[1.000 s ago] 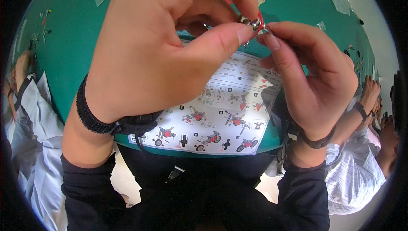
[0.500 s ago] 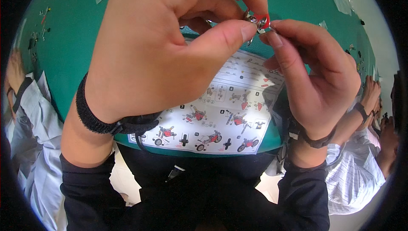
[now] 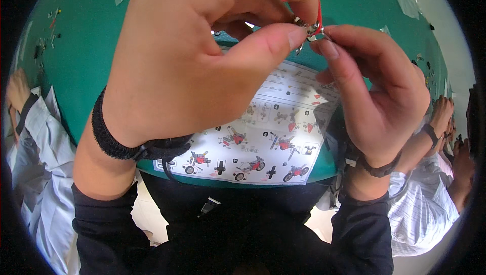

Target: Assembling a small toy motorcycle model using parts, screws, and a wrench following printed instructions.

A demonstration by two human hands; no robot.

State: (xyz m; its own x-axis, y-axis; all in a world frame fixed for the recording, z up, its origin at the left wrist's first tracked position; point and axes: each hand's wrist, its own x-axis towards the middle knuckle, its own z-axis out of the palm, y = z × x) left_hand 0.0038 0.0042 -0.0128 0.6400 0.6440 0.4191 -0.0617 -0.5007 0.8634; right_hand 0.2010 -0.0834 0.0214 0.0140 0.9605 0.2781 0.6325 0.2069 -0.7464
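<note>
Pinching from both sides, your left hand [image 3: 202, 67] and right hand [image 3: 385, 103] are closed together on a tiny assembly of silver metal fittings and a thin red plastic piece [image 3: 311, 24], held up above the green counter [image 3: 76, 57]. It looks light, rigid and easily dropped; the red part seems slender enough to bend or snap, so grip the metal fittings with your fingertips rather than squeezing the red strip. Below your hands lies a white printed instruction sheet with small red motorcycle drawings [image 3: 268, 143]. Other people's sleeves show at both edges.
</note>
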